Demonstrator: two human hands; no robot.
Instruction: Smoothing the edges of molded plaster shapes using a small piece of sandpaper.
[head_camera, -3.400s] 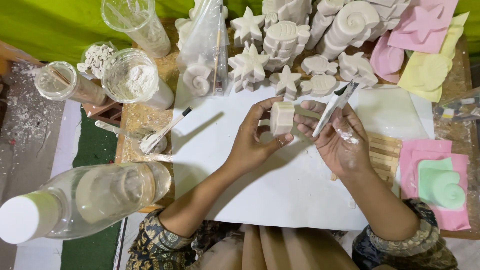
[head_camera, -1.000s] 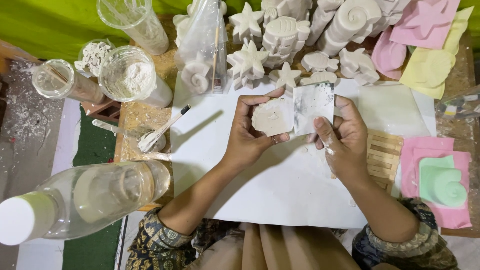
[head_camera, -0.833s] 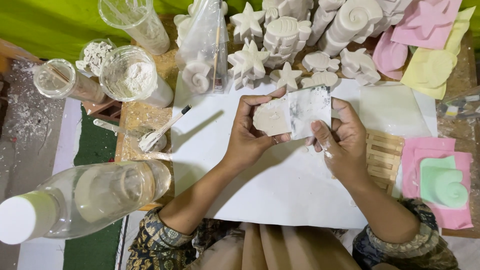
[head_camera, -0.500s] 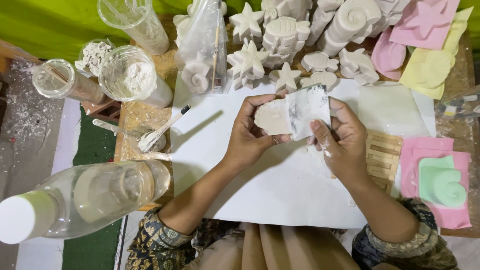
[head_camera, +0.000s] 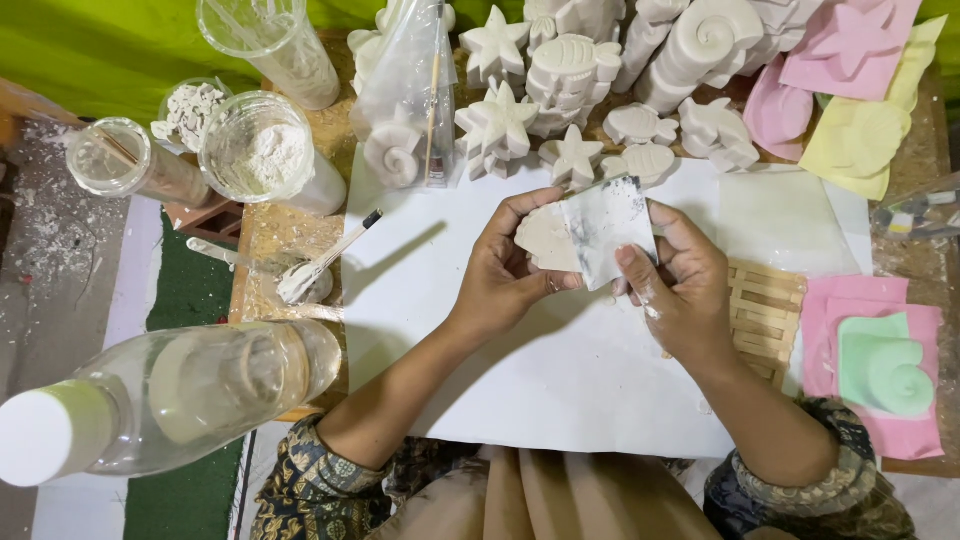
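From my feed, left to right: clear plastic bottle (head_camera: 170, 400) with a white cap lies on its side at the near left edge. Above it, jars of white powder (head_camera: 265, 150) and a small brush (head_camera: 325, 262) on the bench (head_camera: 290, 230). Left hand (head_camera: 505, 275) has its grip pinched on a pale flat plaster piece (head_camera: 545, 238), thumb on the near edge, fingers curled over the top. Piece is held up over the white paper sheet (head_camera: 560, 380), mid-frame. Right hand (head_camera: 680, 290) has its grip pinched on a grey-white sanding sheet (head_camera: 605, 230), pressed against the piece's right side. Behind: white plaster stars, shells and fish casts (head_camera: 570, 70). Far right: pink, yellow and green moulds (head_camera: 880, 365) and a slatted wooden mat (head_camera: 765, 315).
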